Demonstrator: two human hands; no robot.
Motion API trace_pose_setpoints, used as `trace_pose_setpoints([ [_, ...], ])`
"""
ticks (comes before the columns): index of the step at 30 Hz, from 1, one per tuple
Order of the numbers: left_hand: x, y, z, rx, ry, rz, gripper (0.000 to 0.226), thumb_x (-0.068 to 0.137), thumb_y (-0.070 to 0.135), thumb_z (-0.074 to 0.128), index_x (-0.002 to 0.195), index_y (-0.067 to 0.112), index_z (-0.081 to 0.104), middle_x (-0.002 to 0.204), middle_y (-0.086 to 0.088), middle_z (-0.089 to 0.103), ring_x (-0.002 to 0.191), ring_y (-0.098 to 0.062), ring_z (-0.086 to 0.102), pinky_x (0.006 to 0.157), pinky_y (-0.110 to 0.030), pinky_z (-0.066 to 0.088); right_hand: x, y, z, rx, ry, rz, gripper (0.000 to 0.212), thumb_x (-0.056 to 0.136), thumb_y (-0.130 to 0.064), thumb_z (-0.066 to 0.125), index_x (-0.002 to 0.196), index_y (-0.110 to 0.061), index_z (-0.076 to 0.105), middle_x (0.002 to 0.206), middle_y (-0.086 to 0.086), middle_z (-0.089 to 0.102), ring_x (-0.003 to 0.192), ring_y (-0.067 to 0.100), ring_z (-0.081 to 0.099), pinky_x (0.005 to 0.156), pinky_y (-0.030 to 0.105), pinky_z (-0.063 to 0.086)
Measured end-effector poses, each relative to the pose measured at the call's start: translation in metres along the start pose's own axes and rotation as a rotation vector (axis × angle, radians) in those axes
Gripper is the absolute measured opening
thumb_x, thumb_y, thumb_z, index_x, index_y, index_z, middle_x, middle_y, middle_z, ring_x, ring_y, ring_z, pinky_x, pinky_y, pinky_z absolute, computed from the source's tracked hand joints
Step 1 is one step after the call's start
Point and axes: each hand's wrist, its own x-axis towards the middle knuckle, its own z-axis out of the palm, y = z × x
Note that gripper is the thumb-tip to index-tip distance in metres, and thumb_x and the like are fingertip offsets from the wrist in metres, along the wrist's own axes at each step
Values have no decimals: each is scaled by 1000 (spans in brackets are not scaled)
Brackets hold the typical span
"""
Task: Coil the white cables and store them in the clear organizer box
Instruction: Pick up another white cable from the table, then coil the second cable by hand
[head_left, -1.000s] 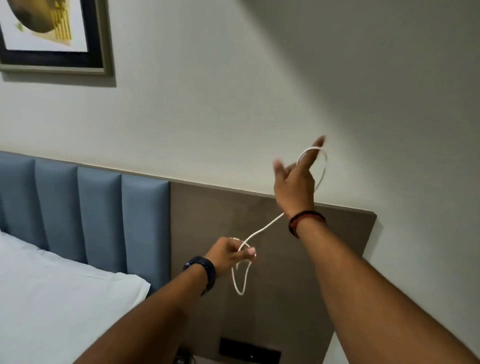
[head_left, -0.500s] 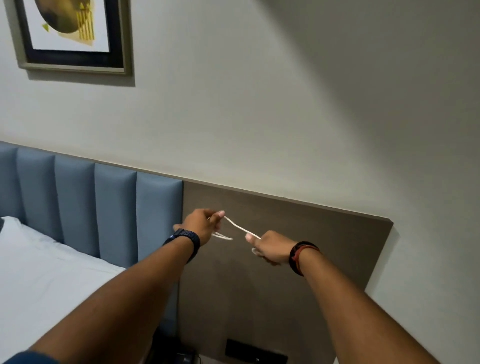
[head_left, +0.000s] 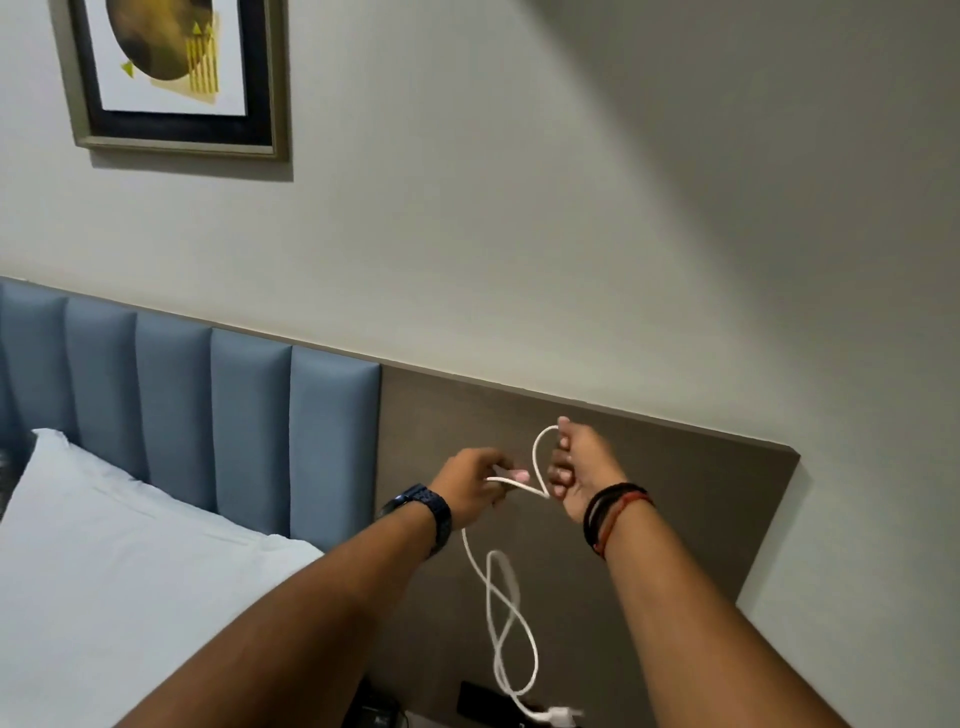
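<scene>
Smooth white plastic-looking cable (head_left: 500, 613), padded blue headboard (head_left: 208, 415), matt brown panel (head_left: 649, 493).

The rear wall (head_left: 519, 234) is plain and painted a pale grey-green. Lighting is uneven: the left and centre of the wall are bright, while a broad shadow covers the upper right.

A framed picture (head_left: 176, 78) hangs at upper left. It has a dull metallic outer frame, a black inner border and a dark gold disc on a white ground.

The headboard below has two sections:
- The blue upholstered section (head_left: 208, 415), on the left, is divided into vertical padded channels.
- The grey-brown panel (head_left: 701, 493), on the right, is flat and butts against the blue section.

A white pillow (head_left: 104, 545) lies at lower left against the upholstery. A black socket plate (head_left: 470, 696) is mounted low on the panel.
</scene>
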Motion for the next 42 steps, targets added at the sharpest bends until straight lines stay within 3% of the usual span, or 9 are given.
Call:
trace_pose_setpoints([
  [5, -3, -12, 15, 540, -252, -36, 30, 70, 36, 76, 90, 21, 60, 88, 1, 63, 79, -20, 58, 70, -29, 47, -19, -27, 6, 735, -288, -44, 30, 100, -19, 35, 83, -7, 58, 36, -7, 36, 31, 8, 35, 36, 16, 32],
  [8, -9, -7, 29, 310, -472, -197, 62, 54, 36, 85, 108, 30, 54, 98, 6, 65, 90, -15, 64, 74, -30, 53, -30, -39, 18, 829, -394, -109, 24, 100, -13, 36, 106, -1, 55, 44, -4, 45, 38, 8, 45, 41, 17, 41],
  [13, 1, 21, 28, -385, -126, -87, 7, 89, 19, 54, 91, 15, 59, 65, 0, 55, 46, -4, 49, 48, -21, 42, -37, -38, 24, 812, -429, -145, 16, 96, -4, 38, 98, -8, 53, 55, 0, 55, 33, 5, 35, 32, 16, 30],
  [20, -1, 14, 18, -100, -25, -56, 40, 93, 48, 40, 69, 19, 52, 59, 5, 44, 53, -11, 37, 58, -28, 35, -15, -47, 5, 730, -216, -318, 14, 95, -16, 44, 90, -10, 56, 52, -5, 57, 40, 7, 38, 49, 22, 29],
  [24, 0, 14, 7, 58, -62, 29, 47, 90, 51, 44, 71, 9, 56, 61, 1, 45, 54, -15, 38, 57, -29, 34, 4, -24, -9, 124, 196, -533, 8, 96, -15, 45, 93, -21, 44, 94, 1, 71, 70, 10, 52, 68, 22, 35],
  [28, 7, 20, -3, 227, -42, 150, 43, 92, 48, 43, 63, 17, 53, 59, 0, 49, 55, -18, 43, 58, -31, 36, 16, 19, -15, -749, 291, -735, 78, 95, -29, 47, 147, -1, -4, 93, 5, 64, 95, 21, 57, 96, 29, 39],
  [32, 18, 18, -17, 345, 53, 207, 44, 91, 50, 42, 61, 20, 52, 55, 4, 49, 54, -19, 46, 53, -31, 34, 9, 32, -20, -1197, 144, -414, 92, 75, -82, 9, 86, -8, 62, 79, 13, 68, 81, 33, 63, 66, 34, 44],
  [37, 26, 7, -28, 246, 153, 142, 38, 92, 43, 45, 64, 20, 57, 61, -3, 59, 60, -23, 52, 56, -35, 39, -5, 18, -3, -309, -571, 78, 69, 85, -74, 27, 48, -18, 42, 35, -7, 26, 36, 12, 22, 44, 26, 19],
  [42, 21, 11, -8, -66, 143, 30, 38, 97, 31, 40, 74, 8, 61, 73, -14, 64, 69, -21, 51, 70, -40, 46, -16, -4, 12, 412, -634, -46, 55, 97, -47, 31, 48, -22, 34, 37, -8, 25, 32, 8, 23, 37, 21, 19],
])
